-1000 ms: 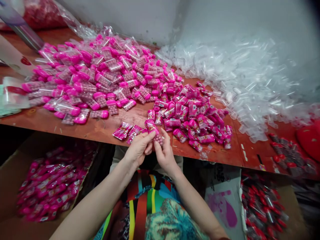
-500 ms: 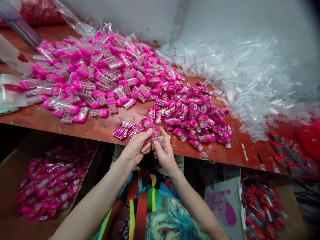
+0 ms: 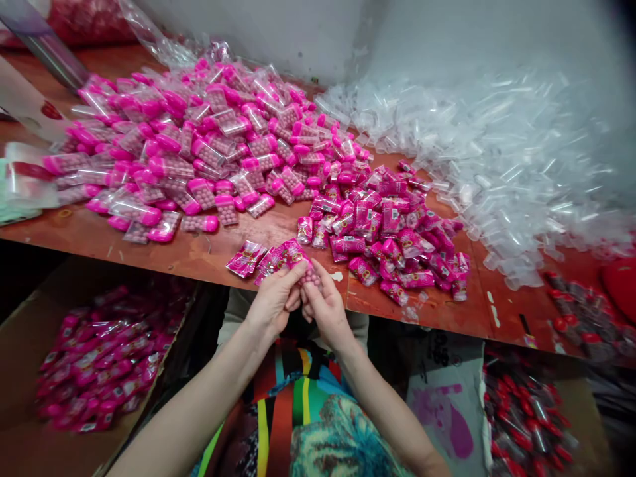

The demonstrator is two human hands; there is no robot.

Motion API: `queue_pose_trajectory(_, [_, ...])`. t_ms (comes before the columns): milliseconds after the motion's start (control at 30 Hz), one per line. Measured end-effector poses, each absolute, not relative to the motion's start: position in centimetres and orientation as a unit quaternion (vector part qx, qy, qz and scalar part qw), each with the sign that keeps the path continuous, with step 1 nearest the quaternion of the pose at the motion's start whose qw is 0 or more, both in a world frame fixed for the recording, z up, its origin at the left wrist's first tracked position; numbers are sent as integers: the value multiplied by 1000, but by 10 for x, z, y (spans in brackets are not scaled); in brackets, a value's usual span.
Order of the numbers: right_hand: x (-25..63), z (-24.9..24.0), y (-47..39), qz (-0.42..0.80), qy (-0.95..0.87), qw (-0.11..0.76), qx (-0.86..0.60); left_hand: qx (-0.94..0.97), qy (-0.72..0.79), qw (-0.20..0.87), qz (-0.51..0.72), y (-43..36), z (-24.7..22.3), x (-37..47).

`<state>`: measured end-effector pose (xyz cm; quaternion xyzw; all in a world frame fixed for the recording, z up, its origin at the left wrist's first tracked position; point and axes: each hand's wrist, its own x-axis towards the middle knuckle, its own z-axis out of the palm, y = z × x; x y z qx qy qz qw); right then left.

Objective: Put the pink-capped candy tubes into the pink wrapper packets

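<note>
At the table's front edge, my left hand (image 3: 277, 293) and my right hand (image 3: 325, 303) meet around a small clear container of pink balls (image 3: 310, 273). Both hands are closed on it, thumbs on top. A pink printed wrapper (image 3: 294, 252) shows at its upper end, by my left fingertips. Flat pink wrappers (image 3: 246, 258) lie just left of my hands. Behind them is a heap of pink wrapped packs (image 3: 392, 218). A large pile of pink-capped containers with pink balls (image 3: 213, 149) covers the table's left part.
Clear, unfilled containers (image 3: 477, 152) are heaped at the back right. Red-capped containers (image 3: 586, 318) lie at the right edge. Below the red-brown table (image 3: 199, 255), a left box holds pink packs (image 3: 106, 364) and a right box holds red-capped containers (image 3: 527, 417).
The view has shifted slightly, moving the table items a little right. My hands remain together on the same container, with only a slight change of finger position.
</note>
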<state>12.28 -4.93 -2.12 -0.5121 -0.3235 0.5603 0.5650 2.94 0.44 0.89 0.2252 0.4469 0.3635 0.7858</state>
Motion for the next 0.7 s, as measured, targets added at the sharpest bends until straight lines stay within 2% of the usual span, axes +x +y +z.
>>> queue_pose_trajectory(100, [124, -20, -50, 614, -264, 577, -469, 246, 439, 792, 346, 2, 9, 30])
queue_pose_trajectory(300, [131, -18, -49, 633, -285, 556, -458, 306, 419, 807, 283, 6, 8, 20])
queue_pose_trajectory(633, [144, -16, -49, 640, -304, 537, -459, 251, 363, 841, 314, 18, 3, 17])
queue_pose_trajectory(700, [144, -14, -48, 601, -334, 537, -489, 253, 358, 847, 301, 19, 1, 17])
